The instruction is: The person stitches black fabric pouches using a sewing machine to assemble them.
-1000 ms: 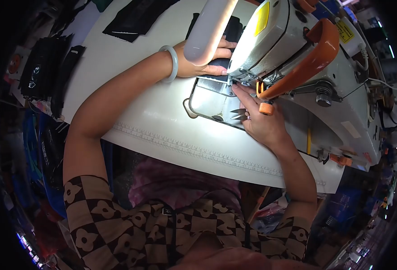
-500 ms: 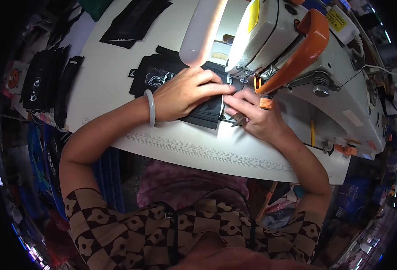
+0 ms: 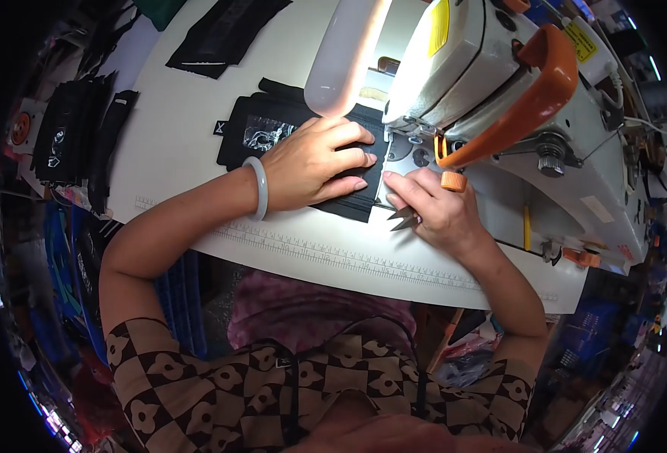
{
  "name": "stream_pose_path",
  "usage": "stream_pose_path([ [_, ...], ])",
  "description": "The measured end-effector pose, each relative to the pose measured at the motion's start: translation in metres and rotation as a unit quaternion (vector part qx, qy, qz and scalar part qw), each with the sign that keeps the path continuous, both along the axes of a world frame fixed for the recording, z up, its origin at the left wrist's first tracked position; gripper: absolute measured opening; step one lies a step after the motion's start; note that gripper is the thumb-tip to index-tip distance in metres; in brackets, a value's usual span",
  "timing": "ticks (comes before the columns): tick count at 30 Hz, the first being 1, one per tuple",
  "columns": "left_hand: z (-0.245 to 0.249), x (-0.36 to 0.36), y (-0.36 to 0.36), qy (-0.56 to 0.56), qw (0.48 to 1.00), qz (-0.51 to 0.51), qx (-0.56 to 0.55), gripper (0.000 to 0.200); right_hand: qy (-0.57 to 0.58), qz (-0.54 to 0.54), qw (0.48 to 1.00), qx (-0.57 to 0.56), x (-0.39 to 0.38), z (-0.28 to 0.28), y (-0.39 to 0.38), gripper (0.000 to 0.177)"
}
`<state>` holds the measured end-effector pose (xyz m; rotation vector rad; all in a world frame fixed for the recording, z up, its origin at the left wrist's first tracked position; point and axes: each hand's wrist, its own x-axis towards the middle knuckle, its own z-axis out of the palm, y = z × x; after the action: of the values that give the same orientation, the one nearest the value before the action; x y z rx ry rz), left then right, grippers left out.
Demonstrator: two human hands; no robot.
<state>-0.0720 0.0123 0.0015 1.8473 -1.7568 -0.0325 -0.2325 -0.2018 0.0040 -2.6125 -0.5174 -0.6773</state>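
Note:
My left hand (image 3: 314,162) lies palm down with fingers spread on a black fabric piece (image 3: 348,205), wearing a pale bangle (image 3: 257,189) on the wrist. The fabric has a clear plastic window (image 3: 267,133) and a small black tag (image 3: 220,128) at its left end. Its right edge is beside the sewing machine's metal plate (image 3: 407,151). Curled just right of that edge, my right hand (image 3: 439,211) holds small snips, whose dark pointed blades (image 3: 404,219) stick out below the fingers. The snips' handle is hidden in the palm.
The white sewing machine (image 3: 454,68) with its orange guard (image 3: 541,83) stands close to my right hand. A lit tube lamp (image 3: 341,68) hangs above my left hand. More black pieces (image 3: 224,34) lie at upper left and on the left side (image 3: 69,136). A printed ruler (image 3: 333,253) lines the front edge.
My right hand has drawn back right and down from the fabric edge, still with the snips. My left fingers have spread and pulled back slightly, and the metal plate is now exposed.

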Motion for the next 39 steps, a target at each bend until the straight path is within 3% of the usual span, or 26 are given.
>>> stream_pose_path([
  [7, -0.001, 0.015, -0.014, 0.016, 0.997, 0.047, 0.051, 0.033, 0.093, -0.042, 0.994, -0.03, -0.01, 0.006, -0.008, 0.04],
  [12, -0.01, 0.047, -0.032, -0.024, 0.999, 0.02, 0.0, 0.035, 0.121, -0.052, 0.991, -0.013, -0.033, 0.019, -0.009, 0.042],
  [15, -0.007, 0.063, -0.04, -0.024, 1.0, 0.005, 0.002, 0.036, 0.13, -0.097, 0.986, 0.037, -0.059, 0.028, -0.018, 0.04],
  [19, -0.003, 0.071, -0.046, -0.008, 1.0, -0.019, 0.021, 0.036, 0.065, -0.186, 0.978, -0.064, -0.112, 0.075, -0.053, 0.02],
  [20, -0.002, 0.071, -0.045, -0.034, 0.999, -0.02, 0.016, 0.037, -0.137, -0.171, 0.974, -0.051, -0.13, 0.07, -0.086, 0.018],
  [21, 0.0, 0.071, -0.045, -0.06, 0.998, -0.023, 0.013, 0.037, -0.201, -0.21, 0.957, -0.001, -0.154, 0.085, -0.126, 0.032],
  [22, 0.001, 0.07, -0.044, -0.086, 0.996, -0.025, 0.009, 0.038, -0.34, -0.36, 0.866, 0.077, -0.179, 0.097, -0.182, 0.035],
  [23, 0.0, 0.071, -0.046, -0.088, 0.996, -0.024, 0.009, 0.038, -0.353, -0.53, 0.767, 0.084, -0.195, 0.132, -0.225, 0.041],
  [25, -0.009, 0.075, -0.053, -0.189, 0.979, 0.045, -0.067, 0.038, -0.249, -0.686, 0.648, -0.22, -0.202, 0.188, -0.294, 0.048],
  [26, -0.012, 0.075, -0.055, -0.24, 0.962, 0.082, -0.104, 0.037, -0.255, -0.682, 0.651, -0.216, -0.212, 0.191, -0.336, 0.048],
  [27, -0.012, 0.072, -0.057, -0.247, 0.96, 0.089, -0.103, 0.037, -0.107, -0.636, 0.719, -0.26, -0.223, 0.193, -0.366, 0.053],
  [28, -0.01, 0.067, -0.06, -0.206, 0.971, 0.113, -0.036, 0.038, 0.041, -0.567, 0.766, -0.298, -0.267, 0.2, -0.476, 0.059],
  [29, -0.009, 0.062, -0.063, -0.163, 0.977, 0.137, 0.029, 0.04, 0.033, -0.562, 0.772, -0.295, -0.289, 0.188, -0.525, 0.059],
  [30, -0.009, 0.059, -0.065, -0.116, 0.976, 0.159, 0.094, 0.041, 0.09, -0.576, 0.813, -0.004, -0.307, 0.164, -0.553, 0.06],
  [31, -0.01, 0.058, -0.066, -0.12, 0.974, 0.167, 0.095, 0.041, 0.144, -0.536, 0.781, 0.286, -0.325, 0.147, -0.58, 0.061],
  [33, -0.016, 0.058, -0.065, -0.052, 0.981, 0.156, 0.099, 0.045, 0.124, -0.534, 0.689, 0.475, -0.305, 0.14, -0.498, 0.068],
  [35, -0.025, 0.061, -0.069, -0.015, 0.983, 0.156, 0.101, 0.048, -0.088, -0.615, 0.648, 0.441, -0.315, 0.096, -0.456, 0.07],
  [37, -0.034, 0.077, -0.079, -0.041, 0.989, 0.14, 0.039, 0.051, -0.216, -0.473, 0.738, 0.429, -0.328, 0.02, -0.432, 0.064],
  [39, -0.04, 0.085, -0.085, -0.057, 0.989, 0.134, 0.012, 0.053, -0.189, -0.62, 0.679, 0.346, -0.342, -0.019, -0.417, 0.054],
])
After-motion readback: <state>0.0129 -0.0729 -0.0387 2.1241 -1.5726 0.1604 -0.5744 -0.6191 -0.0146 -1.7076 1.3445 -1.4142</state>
